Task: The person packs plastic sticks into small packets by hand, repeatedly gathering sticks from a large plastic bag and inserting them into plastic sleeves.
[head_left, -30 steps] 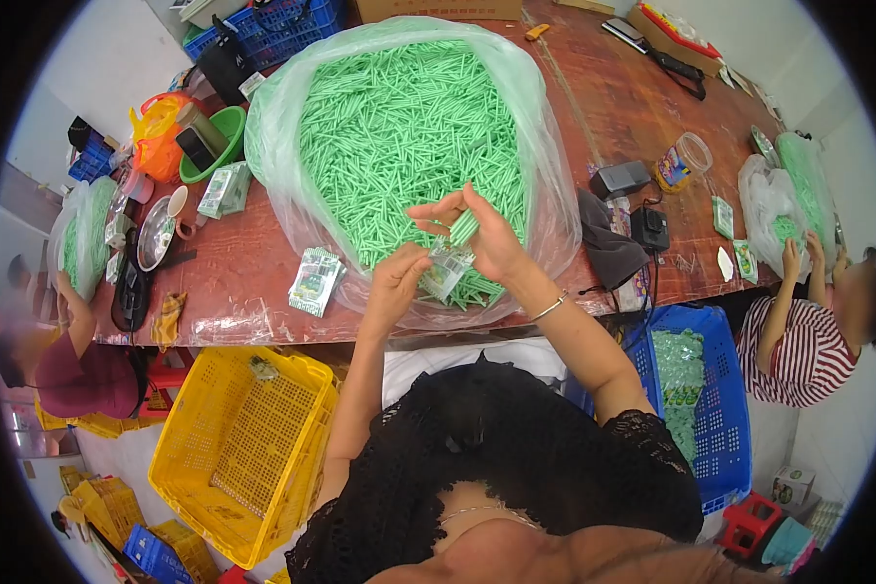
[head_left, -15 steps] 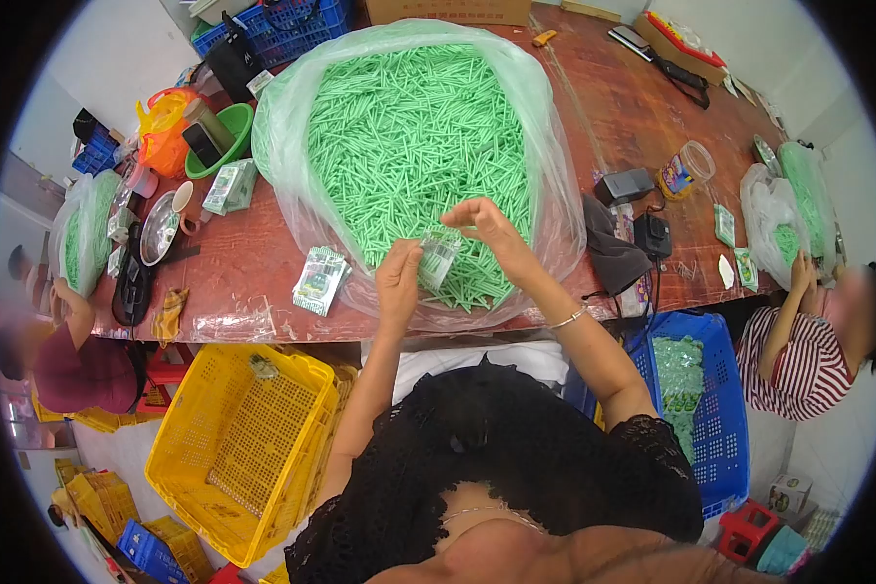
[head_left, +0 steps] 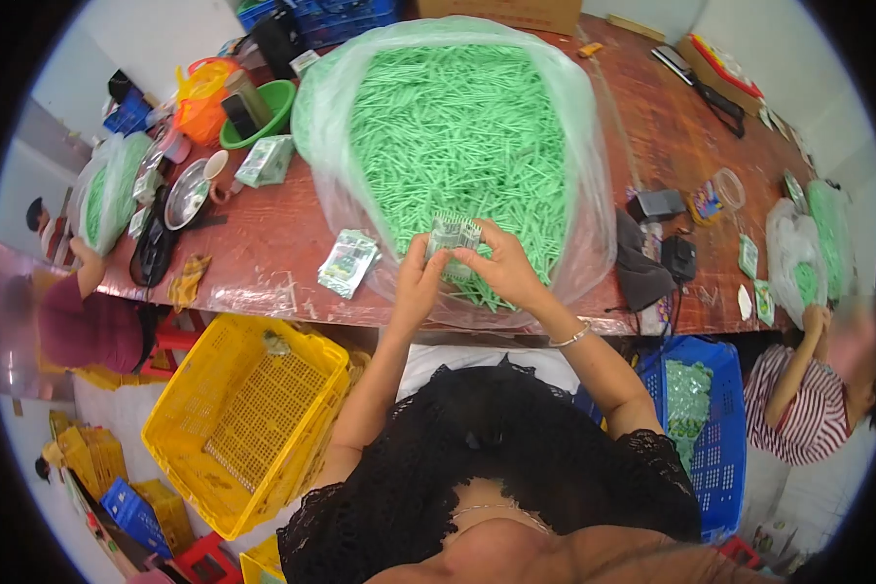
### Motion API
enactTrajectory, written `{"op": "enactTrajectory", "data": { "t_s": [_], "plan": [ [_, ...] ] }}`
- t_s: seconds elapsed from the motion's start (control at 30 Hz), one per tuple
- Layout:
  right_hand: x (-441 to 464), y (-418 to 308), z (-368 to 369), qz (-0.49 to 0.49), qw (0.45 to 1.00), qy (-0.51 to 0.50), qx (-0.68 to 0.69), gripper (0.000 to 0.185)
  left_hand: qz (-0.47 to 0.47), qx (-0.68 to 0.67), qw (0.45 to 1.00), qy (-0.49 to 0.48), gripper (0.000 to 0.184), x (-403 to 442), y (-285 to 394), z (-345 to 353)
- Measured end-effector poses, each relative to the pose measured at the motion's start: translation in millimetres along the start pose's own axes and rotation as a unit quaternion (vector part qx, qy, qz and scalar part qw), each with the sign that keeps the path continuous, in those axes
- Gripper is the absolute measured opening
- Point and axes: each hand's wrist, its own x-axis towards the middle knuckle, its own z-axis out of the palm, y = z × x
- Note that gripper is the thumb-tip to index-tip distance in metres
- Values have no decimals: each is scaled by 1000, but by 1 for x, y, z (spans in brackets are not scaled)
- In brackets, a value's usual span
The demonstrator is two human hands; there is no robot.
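Observation:
A small see-through packet (head_left: 455,234) with green print is held upright between my two hands. My left hand (head_left: 420,284) is closed on its left side. My right hand (head_left: 504,267) pinches the right side, both thumbs near the lower part. Just beyond the packet lies a heap of short, thin light-green sticks (head_left: 462,127) inside a large, wide-mouthed plastic bag (head_left: 592,185). To the left of my left hand, a pile of printed packets (head_left: 348,263) rests on the table. What the held packet contains is hard to make out.
On the red-brown table (head_left: 263,263) stand another packet stack (head_left: 265,162), a green basin (head_left: 280,109), a metal bowl (head_left: 187,195) and a jar (head_left: 716,197). Below its edge are a yellow crate (head_left: 248,428) and a blue crate (head_left: 720,438). People sit at both sides.
My right hand has come down from above the packet and now grips its right side. The packet has been raised upright between both hands. The view has shifted slightly.

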Motion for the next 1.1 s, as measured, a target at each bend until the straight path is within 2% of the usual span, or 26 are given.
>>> {"op": "enactTrajectory", "data": {
  "t_s": [0.07,0.13,0.2,0.23,0.27,0.3,0.4,0.53,0.63,0.77,0.87,0.9,1.0,1.03,1.1],
  "plan": [
    [5,-5,5,-48,999,-8,24,14,23,116,987,106,24,2,-7,-33],
    [7,1,0,-2,998,20,66,14,-35,9,993,114,26,10,-13,-106],
    [6,12,-6,40,995,32,82,15,-78,9,981,176,25,12,-31,-165],
    [4,21,-8,59,995,29,79,15,-37,179,968,172,27,12,-55,-197],
    [3,28,-8,79,994,26,76,16,3,343,925,163,30,12,-86,-227],
    [2,32,-6,93,994,13,64,18,43,497,854,146,33,11,-86,-234],
    [-3,43,-5,72,997,11,-31,20,64,583,780,216,43,1,-81,-216],
    [-6,37,-32,108,989,16,-102,21,148,468,850,194,42,3,-46,-139],
    [-4,51,-52,112,983,53,-133,20,196,395,890,115,44,-10,-25,-71],
    [-17,61,-70,110,979,82,-150,20,145,389,895,160,59,-4,-33,-90],
    [-21,69,-66,117,981,75,-139,19,92,444,880,140,77,-6,-32,-118],
    [-21,69,-64,121,980,71,-143,19,102,494,856,109,88,-6,-36,-125],
    [-18,66,-56,112,978,71,-162,18,25,479,876,58,88,-9,-48,-127],
    [-16,65,-54,112,977,70,-169,18,58,497,863,67,80,-10,-49,-122],
    [-15,65,-52,114,976,66,-172,19,65,484,867,101,74,-7,-62,-112]
  ]
}}
